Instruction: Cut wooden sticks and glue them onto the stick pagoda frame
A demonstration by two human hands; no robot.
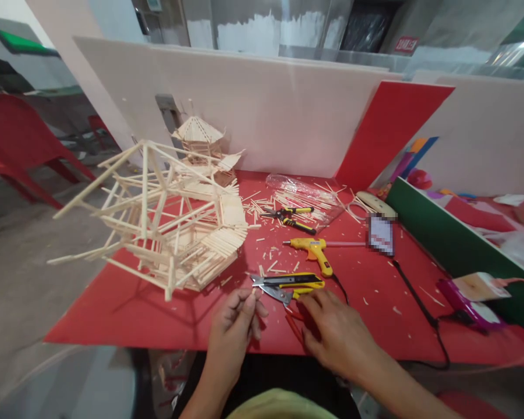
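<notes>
My left hand (236, 317) is closed in a pinch at the table's front edge, with the tip of a small wooden stick (254, 291) showing between thumb and finger. Just to its right lie metal snips (276, 293) with yellow and red handles. Over those handles my right hand (334, 326) reaches with thumb and fingers apart, its fingertips at the yellow part. Right behind the snips lies a yellow and black utility knife (294, 280). A large stick framework (170, 233) of a pavilion-like model stands to the left.
A yellow glue gun (317, 250) with a cord and yellow-black pliers (288, 217) lie farther back. Loose sticks (305, 201) and offcuts are scattered around. A smaller roofed model (198, 137) stands behind. On the right are a green board (458, 250) and a purple power strip (471, 308).
</notes>
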